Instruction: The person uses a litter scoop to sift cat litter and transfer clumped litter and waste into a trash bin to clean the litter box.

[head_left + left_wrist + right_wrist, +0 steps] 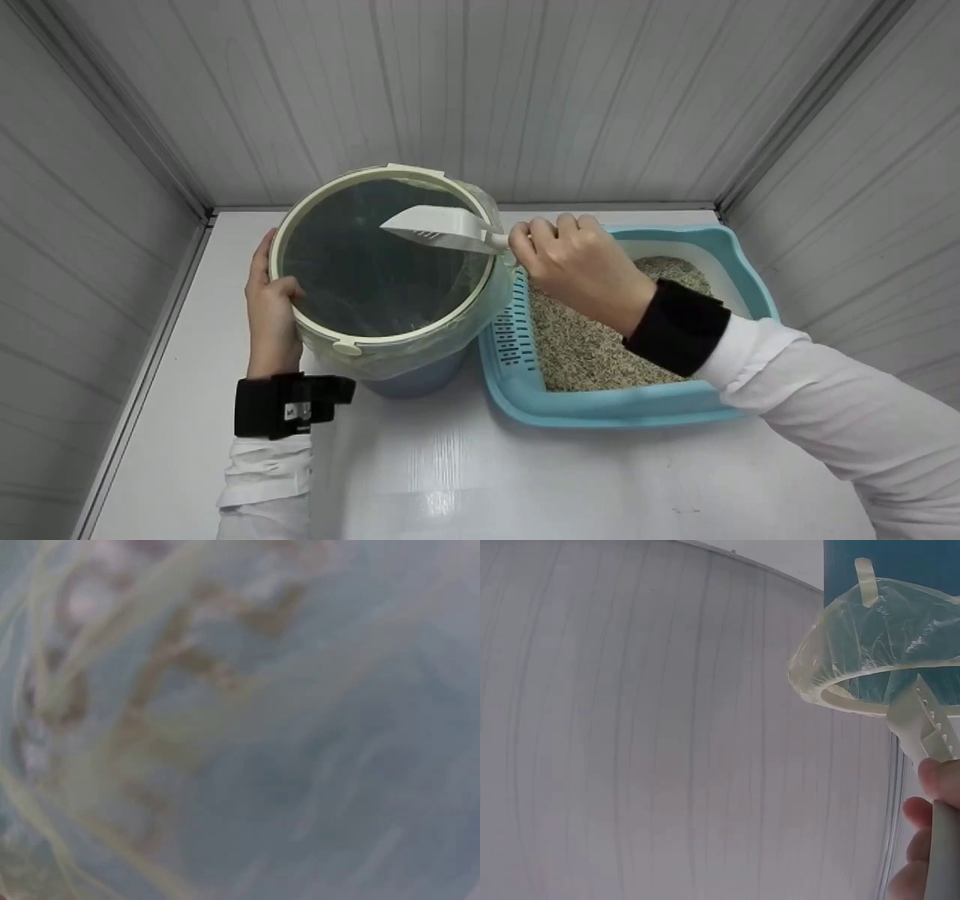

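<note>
A white litter scoop is gripped by its handle in my right hand. Its head is tilted over the mouth of a blue trash can, and no litter shows on it. The right wrist view has the scoop at the can's rim, with fingers curled round its handle. My left hand holds the can's left side, thumb over the pale rim ring and fingers outside. A thin translucent bag lines the can and hangs over its rim. In the left wrist view only blurred bag plastic fills the picture.
Right of the can stands a light blue litter box with grainy litter and a slotted ledge. Both stand on a white table. Grey panel walls close off the back and sides.
</note>
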A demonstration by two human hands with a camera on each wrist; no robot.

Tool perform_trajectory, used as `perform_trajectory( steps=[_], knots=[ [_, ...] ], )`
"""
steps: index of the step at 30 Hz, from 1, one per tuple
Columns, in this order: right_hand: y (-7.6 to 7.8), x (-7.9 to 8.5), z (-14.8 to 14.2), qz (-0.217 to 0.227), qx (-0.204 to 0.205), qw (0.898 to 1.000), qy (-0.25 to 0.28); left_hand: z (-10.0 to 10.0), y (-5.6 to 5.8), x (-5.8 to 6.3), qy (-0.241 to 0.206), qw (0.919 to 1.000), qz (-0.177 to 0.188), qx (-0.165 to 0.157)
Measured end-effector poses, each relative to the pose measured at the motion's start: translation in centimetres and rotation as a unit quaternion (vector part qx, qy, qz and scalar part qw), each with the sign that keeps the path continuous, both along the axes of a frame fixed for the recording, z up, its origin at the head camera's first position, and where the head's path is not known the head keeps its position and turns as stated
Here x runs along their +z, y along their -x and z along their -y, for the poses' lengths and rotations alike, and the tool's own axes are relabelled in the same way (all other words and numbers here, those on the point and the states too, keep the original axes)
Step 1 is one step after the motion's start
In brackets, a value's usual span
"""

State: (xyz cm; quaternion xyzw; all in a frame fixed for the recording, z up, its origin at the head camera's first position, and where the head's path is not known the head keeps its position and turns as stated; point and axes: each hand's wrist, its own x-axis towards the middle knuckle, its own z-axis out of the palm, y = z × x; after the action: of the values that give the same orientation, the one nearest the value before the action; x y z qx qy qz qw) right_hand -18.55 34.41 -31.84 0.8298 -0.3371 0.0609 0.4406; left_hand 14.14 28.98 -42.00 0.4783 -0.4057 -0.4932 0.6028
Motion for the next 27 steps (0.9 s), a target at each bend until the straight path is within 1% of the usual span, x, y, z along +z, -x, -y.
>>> perform_trajectory(
  steps=[3, 7, 10, 13, 15, 16, 18, 20, 22, 23, 27],
  knots=[
    [0.7, 0.3, -0.3, 0.064, -0.005, 0.997, -0.043, -0.1, -0.1, 0.0, 0.001, 1.0000, -0.003, 0.002],
    [2.2, 0.8, -0.9, 0.155, -0.020, 0.983, -0.101, -0.3, -0.2, 0.0, 0.003, 1.0000, -0.006, 0.000],
    [4.2, 0.9, -1.4, 0.200, -0.043, 0.971, -0.125, -0.3, -0.2, 0.0, 0.008, 0.9999, -0.008, -0.002],
    [6.6, 0.6, -1.9, 0.231, -0.088, 0.958, -0.147, -0.3, -0.2, 0.0, 0.012, 0.9999, -0.010, -0.003],
    [8.3, 0.1, -2.1, 0.245, -0.135, 0.944, -0.175, -0.3, -0.1, 0.0, 0.010, 0.9999, -0.010, -0.002],
    [9.1, -0.2, -2.2, 0.252, -0.162, 0.934, -0.197, -0.4, -0.1, 0.0, 0.008, 0.9999, -0.011, -0.002],
    [10.7, -1.0, -2.5, 0.266, -0.215, 0.906, -0.250, -0.4, -0.1, 0.0, 0.006, 0.9999, -0.011, -0.001],
    [12.3, -1.9, -2.7, 0.274, -0.257, 0.877, -0.300, -0.4, -0.1, 0.0, 0.003, 1.0000, -0.007, -0.001],
    [13.9, -2.8, -2.9, 0.278, -0.285, 0.855, -0.333, -0.5, -0.1, 0.0, 0.005, 1.0000, -0.006, -0.002],
    [14.7, -3.4, -3.0, 0.279, -0.293, 0.849, -0.341, -0.5, -0.1, 0.0, 0.005, 1.0000, -0.005, -0.001],
    [17.2, -5.4, -3.3, 0.279, -0.308, 0.840, -0.349, -0.5, 0.0, 0.0, 0.008, 1.0000, -0.001, 0.000]
  ],
)
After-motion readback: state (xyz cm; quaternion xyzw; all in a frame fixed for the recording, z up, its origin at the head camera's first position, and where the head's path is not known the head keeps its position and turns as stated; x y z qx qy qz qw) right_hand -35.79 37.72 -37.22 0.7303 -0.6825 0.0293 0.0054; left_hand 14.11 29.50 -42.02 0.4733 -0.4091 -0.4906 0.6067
